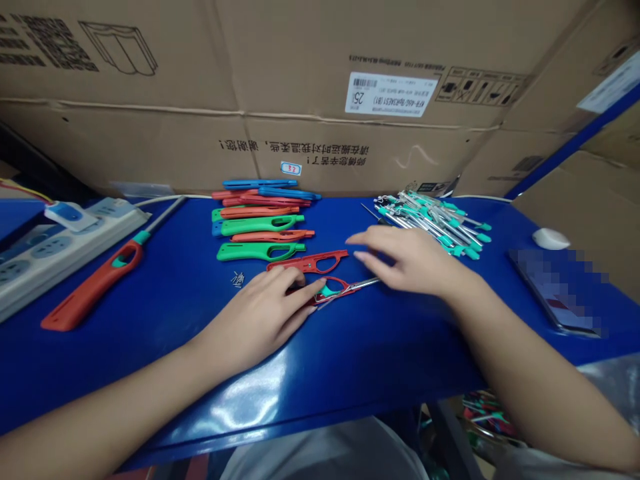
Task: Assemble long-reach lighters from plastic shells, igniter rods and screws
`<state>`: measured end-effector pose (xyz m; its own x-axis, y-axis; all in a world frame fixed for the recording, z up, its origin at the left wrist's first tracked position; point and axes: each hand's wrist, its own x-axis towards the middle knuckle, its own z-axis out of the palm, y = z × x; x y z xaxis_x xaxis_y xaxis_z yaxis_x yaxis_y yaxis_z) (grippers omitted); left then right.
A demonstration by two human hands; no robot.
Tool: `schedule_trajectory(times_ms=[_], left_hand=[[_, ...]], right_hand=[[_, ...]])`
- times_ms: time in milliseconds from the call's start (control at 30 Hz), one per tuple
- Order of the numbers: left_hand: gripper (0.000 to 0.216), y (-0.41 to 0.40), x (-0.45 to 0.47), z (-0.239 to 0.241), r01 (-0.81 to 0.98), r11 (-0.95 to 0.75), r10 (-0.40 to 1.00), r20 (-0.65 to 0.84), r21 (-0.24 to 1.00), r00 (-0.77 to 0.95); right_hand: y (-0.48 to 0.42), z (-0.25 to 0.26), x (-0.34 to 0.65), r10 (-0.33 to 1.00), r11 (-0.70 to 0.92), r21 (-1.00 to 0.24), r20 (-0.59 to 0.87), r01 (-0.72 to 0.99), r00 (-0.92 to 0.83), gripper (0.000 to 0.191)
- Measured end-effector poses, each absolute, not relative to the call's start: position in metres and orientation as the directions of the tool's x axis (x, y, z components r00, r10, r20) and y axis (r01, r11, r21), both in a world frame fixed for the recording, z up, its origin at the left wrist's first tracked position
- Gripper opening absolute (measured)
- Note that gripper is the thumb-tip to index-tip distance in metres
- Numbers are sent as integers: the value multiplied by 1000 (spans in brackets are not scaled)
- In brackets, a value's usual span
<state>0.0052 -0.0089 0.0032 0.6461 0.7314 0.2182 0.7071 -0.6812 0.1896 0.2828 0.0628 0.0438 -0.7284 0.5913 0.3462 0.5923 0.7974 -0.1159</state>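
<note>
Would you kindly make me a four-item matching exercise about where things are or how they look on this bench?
1. left hand
2. small metal pieces
3. power strip
4. rods with teal ends

A. white, with sockets
B. heaped just beyond the right hand
C. touching a red casing with a teal part
D. lying near the nearest green handle

Pairs: 1-C; 2-D; 3-A; 4-B

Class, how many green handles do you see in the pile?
3: one handle behind the left hand, another handle beyond it, and a third handle, partly covered, farther back. More may be hidden.
</note>
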Motion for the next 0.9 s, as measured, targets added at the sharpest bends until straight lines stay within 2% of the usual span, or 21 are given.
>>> schedule_trajectory(times_ms=[100,200,300,367,433,533,600,700,800,900], left_hand=[[39,-9,5,5,717,-680,732,193,149,654],[40,-9,6,7,726,-675,737,173,132,653],[42,-10,6,7,731,-669,742,161,133,650],[42,-11,5,6,726,-673,739,160,139,654],[43,-11,5,6,719,-679,734,170,147,658],[42,-9,5,5,704,-692,721,200,162,663],[41,-7,5,4,694,-700,713,222,171,665],[39,-4,5,2,684,-707,705,246,179,665],[39,-2,3,0,674,-712,701,258,199,664],[38,-2,3,0,674,-698,716,269,241,645]], right_hand=[[79,56,310,751,560,-134,499,818,-432,30],[93,65,339,824,292,-225,553,929,-125,33],[104,68,363,860,130,-279,510,952,32,30],[108,68,374,884,73,-297,462,952,76,27],[110,68,380,927,41,-282,368,959,69,23],[111,66,381,995,76,-221,74,972,-61,15],[111,64,378,983,113,-201,-119,973,-139,12],[111,59,373,950,87,-174,-283,981,-134,7],[111,58,370,939,80,-126,-323,989,-117,6],[109,60,364,967,148,-132,-187,980,-171,2]])
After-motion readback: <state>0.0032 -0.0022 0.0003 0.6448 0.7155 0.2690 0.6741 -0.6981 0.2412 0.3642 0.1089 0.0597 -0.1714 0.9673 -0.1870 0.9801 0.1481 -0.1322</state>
